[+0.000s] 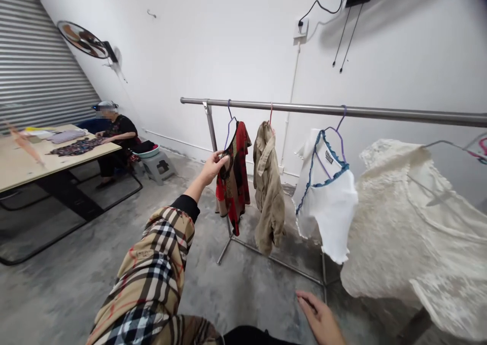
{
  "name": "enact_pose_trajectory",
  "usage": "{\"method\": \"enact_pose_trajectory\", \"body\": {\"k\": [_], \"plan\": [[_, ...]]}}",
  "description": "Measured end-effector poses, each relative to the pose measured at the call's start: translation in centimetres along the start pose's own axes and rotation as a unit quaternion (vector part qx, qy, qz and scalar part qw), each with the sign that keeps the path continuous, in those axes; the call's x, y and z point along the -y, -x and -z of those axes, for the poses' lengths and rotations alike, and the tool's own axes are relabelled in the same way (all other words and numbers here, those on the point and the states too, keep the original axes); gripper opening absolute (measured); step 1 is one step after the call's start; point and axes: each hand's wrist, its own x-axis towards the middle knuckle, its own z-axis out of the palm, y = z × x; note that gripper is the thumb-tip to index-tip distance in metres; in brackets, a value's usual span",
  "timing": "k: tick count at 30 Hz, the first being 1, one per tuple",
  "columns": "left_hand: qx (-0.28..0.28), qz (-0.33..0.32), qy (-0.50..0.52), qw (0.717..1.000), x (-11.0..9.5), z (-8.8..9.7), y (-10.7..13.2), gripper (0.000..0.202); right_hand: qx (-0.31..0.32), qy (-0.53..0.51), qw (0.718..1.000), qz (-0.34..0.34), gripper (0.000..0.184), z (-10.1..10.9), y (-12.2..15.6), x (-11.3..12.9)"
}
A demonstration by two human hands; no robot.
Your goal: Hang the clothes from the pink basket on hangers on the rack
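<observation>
My left hand [215,167] reaches forward and pinches the near shoulder edge of a red, tan and black patterned top [238,177]. That top hangs by a purple hanger [229,127] at the left end of a metal clothes rail [312,107]. My right hand [321,318] is low in front of me, its fingers loosely stretched and nothing held. To the right of the top hang a khaki shirt [268,193], a white top with blue ruffled trim [331,198] and a cream lace garment [403,218], the nearest of these to me.
At the left, a person in black [124,127] sits at a pale table [23,167] with folded cloth and a dark patterned garment [78,146]. Beside the person, a grey stool [162,167] bears a basin [148,153]. The rack's lower bar [279,265] runs near the floor.
</observation>
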Motion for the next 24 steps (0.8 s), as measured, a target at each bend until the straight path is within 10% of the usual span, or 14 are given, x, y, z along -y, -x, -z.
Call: {"method": "enact_pose_trajectory", "body": {"k": [9,15,19,24], "plan": [[-0.113,0.002,-0.090,0.989,0.8,0.2,1.4,0.047,0.153,0.104,0.979,0.084,0.045,-1.6,-8.6,6.5],[-0.215,-0.218,-0.248,0.919,1.4,0.9,4.7,0.043,0.201,0.128,0.951,0.199,0.035,-4.8,-14.0,16.0],[-0.185,-0.290,-0.202,0.917,2.1,0.0,7.1,0.041,0.167,0.090,0.954,0.231,0.045,-8.0,-17.0,20.3],[0.021,-0.089,-0.063,0.994,2.4,-2.7,11.6,0.046,0.098,0.082,0.969,0.213,0.097,-14.1,-18.9,20.3]]}}
